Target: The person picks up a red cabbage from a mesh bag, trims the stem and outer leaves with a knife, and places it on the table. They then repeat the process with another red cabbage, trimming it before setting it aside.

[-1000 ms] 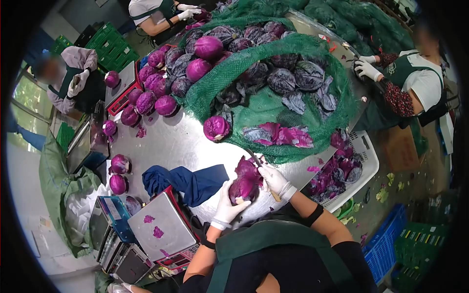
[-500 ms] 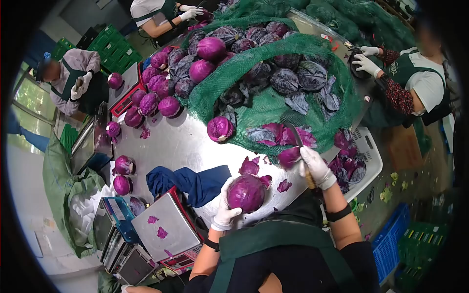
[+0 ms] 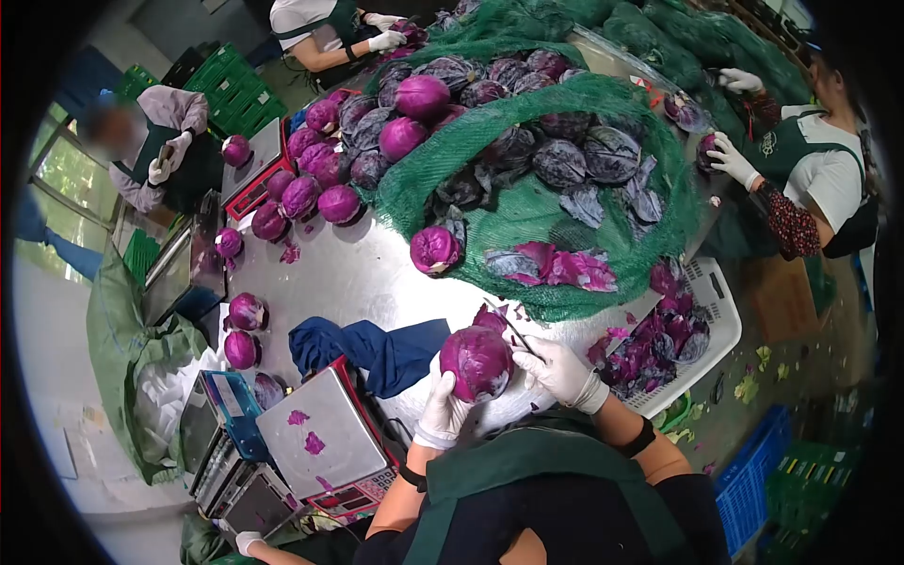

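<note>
My left hand (image 3: 443, 411), in a white glove, cups a purple cabbage (image 3: 474, 367) from its left side and below. Close to the cabbage's right side, my gloved right hand (image 3: 565, 375) grips a knife (image 3: 513, 327), its thin blade pointing up and left beside the cabbage. The handle is hidden in my fingers. A loose purple leaf (image 3: 490, 317) shows just behind the cabbage. Farther forward, another trimmed cabbage (image 3: 435, 250) rests on the metal table (image 3: 330, 282), next to a green mesh net (image 3: 527, 221) holding dark cabbages and torn leaves.
A white crate (image 3: 723, 315) of trimmed leaves sits to my right. Left of me are a blue cloth (image 3: 372, 350) and a scale (image 3: 320, 435) with leaf scraps. Several cabbages line the table's left side. Three co-workers stand around the table; another gloved hand (image 3: 250, 543) appears at lower left.
My right hand has moved left with the knife, from beside the crate to the cabbage's right side. The leaf that was at that hand is no longer there. My left hand still holds the cabbage.
</note>
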Tool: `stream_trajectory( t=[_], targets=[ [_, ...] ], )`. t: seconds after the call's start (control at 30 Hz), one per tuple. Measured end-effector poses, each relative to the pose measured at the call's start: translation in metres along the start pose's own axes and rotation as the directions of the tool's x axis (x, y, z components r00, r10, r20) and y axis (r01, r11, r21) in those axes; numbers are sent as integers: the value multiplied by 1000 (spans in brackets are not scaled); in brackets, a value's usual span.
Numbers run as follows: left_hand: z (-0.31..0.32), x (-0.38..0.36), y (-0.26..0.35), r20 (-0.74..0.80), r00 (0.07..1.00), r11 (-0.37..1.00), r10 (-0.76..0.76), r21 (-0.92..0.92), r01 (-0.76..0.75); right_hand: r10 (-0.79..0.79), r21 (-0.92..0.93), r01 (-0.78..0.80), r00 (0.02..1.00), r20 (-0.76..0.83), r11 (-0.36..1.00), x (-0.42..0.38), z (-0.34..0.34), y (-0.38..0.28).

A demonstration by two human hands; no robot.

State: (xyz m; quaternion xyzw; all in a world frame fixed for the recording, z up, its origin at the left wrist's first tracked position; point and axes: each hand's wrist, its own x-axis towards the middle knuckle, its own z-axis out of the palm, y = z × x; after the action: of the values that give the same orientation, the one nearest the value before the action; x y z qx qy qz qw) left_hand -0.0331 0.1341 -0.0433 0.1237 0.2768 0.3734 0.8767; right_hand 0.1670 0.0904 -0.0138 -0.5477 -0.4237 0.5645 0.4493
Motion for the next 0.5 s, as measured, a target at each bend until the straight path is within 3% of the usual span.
stream_trajectory(
  t=[0.03, 0.07, 0.1, 0.13, 0.17, 0.23, 0.27, 0.37, 0.43, 0.5],
  targets=[
    [0, -1, -2, -38, 991, 978, 129, 171, -121, -195, -94, 185, 975, -111, 978, 2, 5, 6],
    [0, -1, -4, -53, 965, 913, 258, 341, -225, -195, -95, 185, 975, -109, 978, 3, 6, 3],
    [2, 1, -5, -81, 932, 854, 353, 434, -287, -317, -303, 269, 940, -124, 915, 1, 6, -4],
    [6, 1, -7, -80, 933, 856, 350, 431, -284, -436, -498, 328, 893, -115, 803, -1, 6, -10],
    [18, -1, -5, -70, 889, 768, 452, 538, -348, -354, -460, 254, 924, -144, 851, -5, 13, -15],
    [20, 0, -5, -19, 802, 581, 597, 699, -416, -411, -516, 312, 907, -87, 798, -3, 20, -11],
    [21, 0, -6, -17, 804, 582, 594, 700, -415, -464, -564, 374, 885, -20, 737, -1, 22, -10],
    [33, -3, -6, 135, 723, 363, 678, 793, -489, -462, -552, 362, 885, -50, 752, 1, 28, -9],
    [28, -1, -5, 180, 701, 304, 690, 807, -506, -468, -552, 364, 882, -54, 750, 1, 29, -8],
    [18, 1, -5, 225, 682, 246, 696, 818, -521, -366, -391, 322, 930, -42, 862, 1, 28, -8]
  ],
)
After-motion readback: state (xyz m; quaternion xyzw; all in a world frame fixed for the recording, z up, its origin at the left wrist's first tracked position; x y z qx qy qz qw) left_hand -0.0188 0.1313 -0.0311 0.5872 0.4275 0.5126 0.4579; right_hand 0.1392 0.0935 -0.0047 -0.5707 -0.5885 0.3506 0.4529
